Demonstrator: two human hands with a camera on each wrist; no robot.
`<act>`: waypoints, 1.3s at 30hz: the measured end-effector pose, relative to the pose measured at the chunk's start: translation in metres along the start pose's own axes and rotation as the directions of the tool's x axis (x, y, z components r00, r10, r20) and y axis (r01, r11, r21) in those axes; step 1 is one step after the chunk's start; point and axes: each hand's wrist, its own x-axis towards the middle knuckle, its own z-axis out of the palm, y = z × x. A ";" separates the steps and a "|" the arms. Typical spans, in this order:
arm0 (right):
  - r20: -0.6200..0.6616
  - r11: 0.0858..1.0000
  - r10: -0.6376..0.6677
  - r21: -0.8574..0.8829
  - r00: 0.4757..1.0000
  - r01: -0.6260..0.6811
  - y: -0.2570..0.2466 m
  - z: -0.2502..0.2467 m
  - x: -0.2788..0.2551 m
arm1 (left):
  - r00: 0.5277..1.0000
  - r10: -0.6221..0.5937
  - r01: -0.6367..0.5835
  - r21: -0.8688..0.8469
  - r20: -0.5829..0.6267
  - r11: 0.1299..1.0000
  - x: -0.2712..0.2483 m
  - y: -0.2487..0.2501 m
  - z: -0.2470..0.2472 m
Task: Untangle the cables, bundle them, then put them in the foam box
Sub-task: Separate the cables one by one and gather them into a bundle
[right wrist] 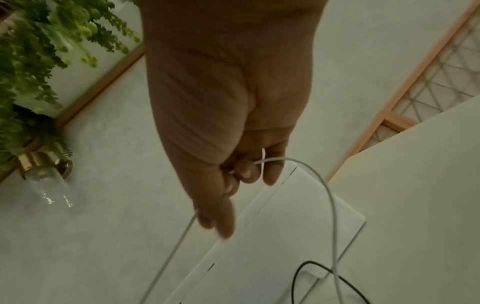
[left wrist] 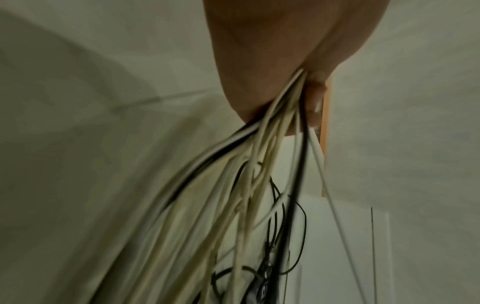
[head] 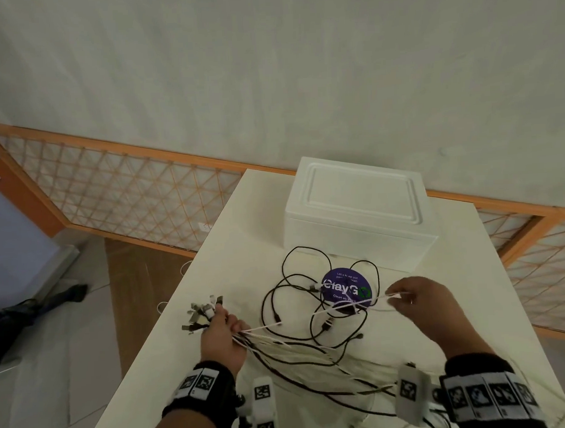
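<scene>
My left hand (head: 226, 328) grips a bundle of white and black cables (head: 295, 348) near their plug ends (head: 201, 312), which fan out past the knuckles at the table's left edge. In the left wrist view the cables (left wrist: 259, 185) stream out of the fist (left wrist: 285, 61). My right hand (head: 402, 297) pinches one white cable (head: 342, 307) that runs taut back to the left hand; the right wrist view shows the fingers (right wrist: 246, 170) curled round that white cable (right wrist: 330, 195). Loose black cables (head: 297, 296) loop on the table. The closed white foam box (head: 358, 211) stands behind them.
A round purple sticker (head: 344, 291) lies under the black loops on the white table (head: 212, 264). The table's left edge drops to the floor. A wooden lattice rail (head: 113, 187) runs behind. A plant and a glass bottle (right wrist: 49, 181) appear in the right wrist view.
</scene>
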 end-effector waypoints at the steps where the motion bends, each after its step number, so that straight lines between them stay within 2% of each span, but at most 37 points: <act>1: -0.097 0.999 -0.027 -0.036 0.995 0.024 0.004 0.000 0.001 | 1.000 -0.005 0.005 0.022 0.001 1.000 0.000 0.002 0.000; 3: -0.298 0.996 -0.075 -0.064 0.952 0.059 0.005 -0.005 0.003 | 1.000 -0.012 0.011 0.071 0.019 0.997 0.000 0.006 -0.003; 5: -0.439 0.999 -0.036 -0.036 0.898 0.023 0.001 -0.013 0.004 | 1.000 -0.014 0.013 0.128 0.009 0.992 -0.002 0.007 -0.006; 8: -0.452 0.989 0.144 0.102 0.880 -0.109 -0.002 -0.020 0.002 | 1.000 -0.008 0.012 0.189 -0.018 0.982 -0.006 0.007 -0.008; 11: -0.444 0.912 0.260 0.404 0.858 -0.068 -0.003 -0.029 0.000 | 0.999 -0.003 0.012 0.225 -0.039 0.974 -0.005 0.009 -0.013; 13: -0.451 0.878 0.284 0.476 0.846 -0.041 -0.002 -0.031 -0.001 | 0.999 -0.008 0.016 0.215 -0.040 0.977 -0.003 0.010 -0.018; 15: -0.427 0.919 0.286 0.377 0.858 -0.118 0.003 -0.032 -0.005 | 1.000 -0.017 0.021 0.197 -0.022 0.980 -0.003 0.009 -0.021; 17: -0.354 0.948 0.316 0.155 0.880 -0.278 0.017 -0.029 -0.007 | 1.000 -0.026 0.023 0.170 0.015 0.985 -0.004 0.008 -0.019; 19: -0.137 0.900 0.391 -0.148 0.910 -0.409 0.034 -0.021 -0.007 | 0.998 -0.023 0.015 0.139 0.058 0.990 -0.007 0.008 -0.016; 20: 0.016 0.862 0.449 -0.272 0.894 -0.428 0.042 -0.016 -0.006 | 0.997 -0.023 0.014 0.119 0.075 0.993 -0.008 0.009 -0.014; 22: 0.265 0.835 0.492 -0.413 0.829 -0.364 0.048 -0.006 -0.011 | 0.996 -0.031 0.024 0.081 0.086 0.996 -0.011 0.009 -0.011; 24: 0.352 0.829 0.479 -0.483 0.804 -0.282 0.045 0.002 -0.016 | 0.996 -0.046 0.040 0.077 0.081 0.996 -0.014 0.010 -0.009; 26: 0.340 0.825 0.450 -0.512 0.825 -0.239 0.039 0.007 -0.017 | 0.996 -0.051 0.043 0.111 0.072 0.993 -0.016 0.010 -0.007; 28: 0.259 0.830 0.437 -0.485 0.861 -0.276 0.026 0.005 -0.012 | 0.996 -0.059 0.049 0.137 0.071 0.989 -0.017 0.009 -0.007; 29: 0.202 0.858 0.420 -0.406 0.885 -0.315 0.018 0.002 -0.007 | 0.995 -0.064 0.053 0.146 0.072 0.988 -0.017 0.009 -0.007; 31: 0.113 0.934 0.352 -0.109 0.929 -0.340 -0.002 -0.005 0.001 | 0.995 -0.064 0.051 0.156 0.079 0.986 -0.018 0.009 -0.008; 33: -0.023 0.947 0.287 0.155 0.958 -0.280 -0.018 -0.004 0.013 | 0.994 -0.061 0.045 0.167 0.091 0.985 -0.017 0.008 -0.010; 34: -0.085 0.945 0.272 0.209 0.958 -0.250 -0.021 0.001 0.021 | 0.993 -0.066 0.048 0.172 0.097 0.984 -0.017 0.008 -0.011; 36: -0.110 0.953 0.272 0.169 0.956 -0.251 -0.017 0.021 0.040 | 0.991 -0.084 0.065 0.171 0.107 0.983 -0.017 0.007 -0.013; 39: 0.082 0.935 0.352 -0.072 0.932 -0.347 0.005 0.059 0.061 | 0.986 -0.109 0.089 0.151 0.126 0.985 -0.016 0.007 -0.014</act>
